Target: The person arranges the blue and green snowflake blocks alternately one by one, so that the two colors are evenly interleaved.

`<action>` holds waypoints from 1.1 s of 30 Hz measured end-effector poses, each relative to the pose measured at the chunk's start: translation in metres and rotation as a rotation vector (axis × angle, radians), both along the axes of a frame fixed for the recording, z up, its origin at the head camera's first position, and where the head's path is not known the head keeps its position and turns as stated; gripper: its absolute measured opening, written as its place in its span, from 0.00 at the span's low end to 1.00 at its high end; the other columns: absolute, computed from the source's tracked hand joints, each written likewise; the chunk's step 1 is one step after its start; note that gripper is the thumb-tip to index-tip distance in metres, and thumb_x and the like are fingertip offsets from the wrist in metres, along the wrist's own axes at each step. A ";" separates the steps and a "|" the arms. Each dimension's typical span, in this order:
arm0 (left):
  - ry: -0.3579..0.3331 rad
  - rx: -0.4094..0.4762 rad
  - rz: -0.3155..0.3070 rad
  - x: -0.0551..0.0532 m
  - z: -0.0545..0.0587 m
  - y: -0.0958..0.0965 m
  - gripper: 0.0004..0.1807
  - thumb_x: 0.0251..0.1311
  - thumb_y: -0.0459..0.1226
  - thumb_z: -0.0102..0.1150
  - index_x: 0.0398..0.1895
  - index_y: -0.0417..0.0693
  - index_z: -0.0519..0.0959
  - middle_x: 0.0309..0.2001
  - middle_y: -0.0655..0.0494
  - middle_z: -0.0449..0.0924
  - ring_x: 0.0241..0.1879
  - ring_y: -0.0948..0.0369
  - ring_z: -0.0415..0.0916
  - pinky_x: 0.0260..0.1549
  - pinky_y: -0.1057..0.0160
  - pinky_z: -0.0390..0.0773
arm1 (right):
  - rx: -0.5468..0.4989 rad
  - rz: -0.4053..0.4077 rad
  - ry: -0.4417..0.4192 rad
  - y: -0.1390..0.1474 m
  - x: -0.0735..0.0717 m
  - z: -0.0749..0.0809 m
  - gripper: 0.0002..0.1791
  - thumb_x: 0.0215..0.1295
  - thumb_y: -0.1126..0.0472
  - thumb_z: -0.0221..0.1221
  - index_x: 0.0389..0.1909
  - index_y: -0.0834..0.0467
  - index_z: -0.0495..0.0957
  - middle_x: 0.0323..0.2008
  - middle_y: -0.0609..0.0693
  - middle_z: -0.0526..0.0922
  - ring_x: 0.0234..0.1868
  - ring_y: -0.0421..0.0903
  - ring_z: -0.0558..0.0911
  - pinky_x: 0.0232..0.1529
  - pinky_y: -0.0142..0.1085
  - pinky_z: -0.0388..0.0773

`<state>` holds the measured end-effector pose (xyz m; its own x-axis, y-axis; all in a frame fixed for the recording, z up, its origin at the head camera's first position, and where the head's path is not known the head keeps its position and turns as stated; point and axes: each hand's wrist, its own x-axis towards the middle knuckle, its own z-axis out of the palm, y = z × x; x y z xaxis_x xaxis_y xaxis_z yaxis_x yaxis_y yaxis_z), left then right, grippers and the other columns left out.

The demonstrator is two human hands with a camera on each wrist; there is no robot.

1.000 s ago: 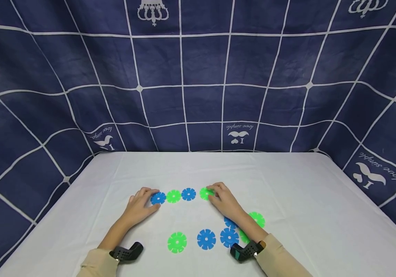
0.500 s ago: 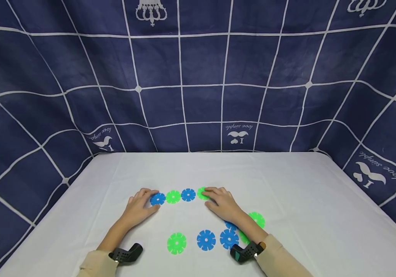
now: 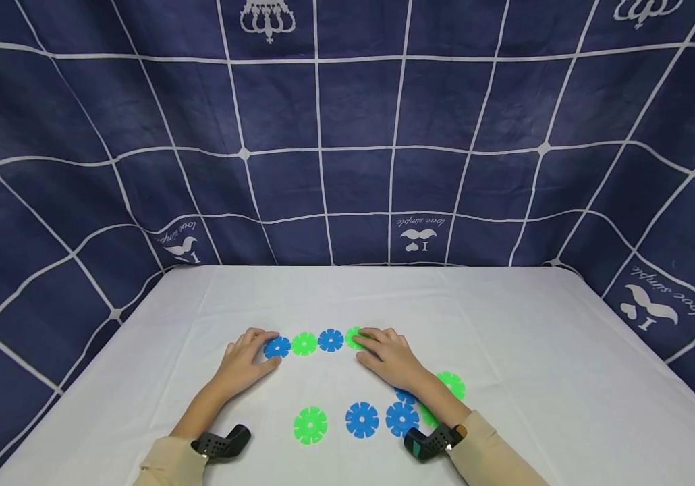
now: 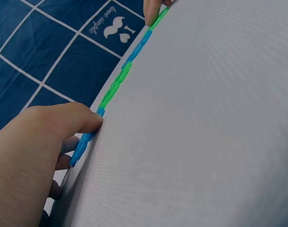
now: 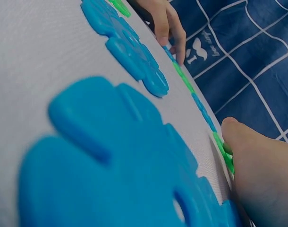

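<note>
Four-fingered detail aside, a row of notched plastic interlocking discs lies flat on the white table. At its left end my left hand holds a blue disc between thumb and fingers. A green disc and a second blue disc follow in the row, edges close together. My right hand holds the green disc at the right end, its fingers partly covering it. In the left wrist view, the left thumb touches the near edge of the blue disc. The right wrist view shows the right thumb beside the green disc.
Nearer the person lie a loose green disc, a blue disc and another blue disc. More discs, including a green one, sit partly under the right forearm. A dark blue checked cloth hangs behind the table.
My right hand has shifted slightly left with the green disc, narrowing the gap to the neighbouring blue disc. My left hand has stayed in place.
</note>
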<state>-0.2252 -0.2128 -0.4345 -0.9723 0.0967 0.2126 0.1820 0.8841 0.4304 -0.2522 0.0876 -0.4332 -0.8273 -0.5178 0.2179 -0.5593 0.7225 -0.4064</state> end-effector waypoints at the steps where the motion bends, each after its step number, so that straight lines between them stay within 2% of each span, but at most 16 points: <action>1: -0.003 -0.001 0.001 0.000 0.000 0.000 0.28 0.51 0.47 0.58 0.57 0.49 0.71 0.52 0.48 0.69 0.54 0.52 0.66 0.37 0.60 0.57 | 0.005 0.002 0.000 0.000 0.000 0.000 0.23 0.65 0.46 0.47 0.59 0.46 0.70 0.61 0.47 0.68 0.54 0.46 0.68 0.47 0.42 0.60; 17: -0.007 -0.002 0.005 0.001 0.002 0.000 0.28 0.51 0.47 0.58 0.57 0.48 0.71 0.52 0.48 0.68 0.54 0.52 0.65 0.38 0.60 0.57 | 0.020 0.029 0.007 0.000 0.000 0.002 0.23 0.66 0.45 0.46 0.60 0.45 0.69 0.62 0.46 0.68 0.54 0.46 0.67 0.48 0.42 0.60; 33: 0.002 0.011 -0.002 0.000 -0.001 0.000 0.28 0.52 0.46 0.58 0.57 0.48 0.71 0.52 0.48 0.68 0.54 0.51 0.66 0.39 0.58 0.58 | -0.019 0.028 -0.005 0.000 0.002 0.002 0.21 0.66 0.47 0.47 0.58 0.45 0.70 0.60 0.46 0.69 0.55 0.46 0.68 0.47 0.42 0.60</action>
<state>-0.2250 -0.2129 -0.4352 -0.9717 0.0968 0.2156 0.1851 0.8790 0.4395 -0.2497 0.0875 -0.4309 -0.8137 -0.5366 0.2235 -0.5770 0.6989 -0.4226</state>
